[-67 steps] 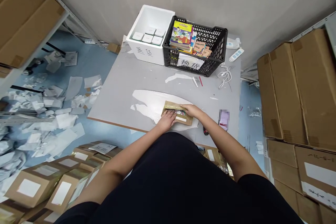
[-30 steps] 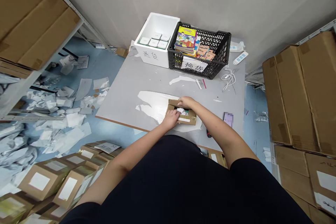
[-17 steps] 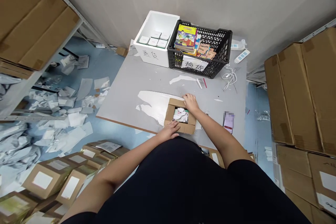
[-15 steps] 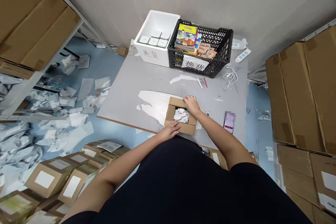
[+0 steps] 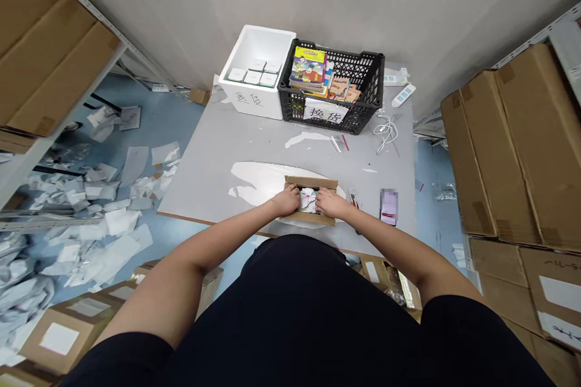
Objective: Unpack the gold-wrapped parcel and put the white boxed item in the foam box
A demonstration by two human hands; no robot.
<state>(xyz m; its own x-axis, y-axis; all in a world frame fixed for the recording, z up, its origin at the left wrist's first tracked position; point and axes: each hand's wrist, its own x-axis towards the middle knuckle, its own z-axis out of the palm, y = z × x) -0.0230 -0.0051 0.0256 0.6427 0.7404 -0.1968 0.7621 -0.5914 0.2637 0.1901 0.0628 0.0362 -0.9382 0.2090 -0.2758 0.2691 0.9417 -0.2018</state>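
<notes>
A small cardboard box [image 5: 313,182] lies at the table's front edge with its top open. Crumpled white paper [image 5: 307,198] fills the middle of it, over something greenish that is mostly covered. My left hand [image 5: 287,200] is closed over the box's left side, its fingers curled in at the opening. On the opposite side my right hand [image 5: 328,202] grips in the same way, fingertips beside the paper. Just right of the box lies a thin tool with red on it [image 5: 353,201], partly behind my right forearm.
A white foam box [image 5: 256,103] with small white boxes and a black crate [image 5: 363,120] of books stand at the table's back. A phone [image 5: 388,208], a white cable [image 5: 385,133] and power strips [image 5: 403,95] lie right. Cartons and paper scraps surround the table [image 5: 204,163].
My left hand has moved up from the box's front left corner to its left side. My right hand has come down from the back flap to the right side. The view has shifted slightly.
</notes>
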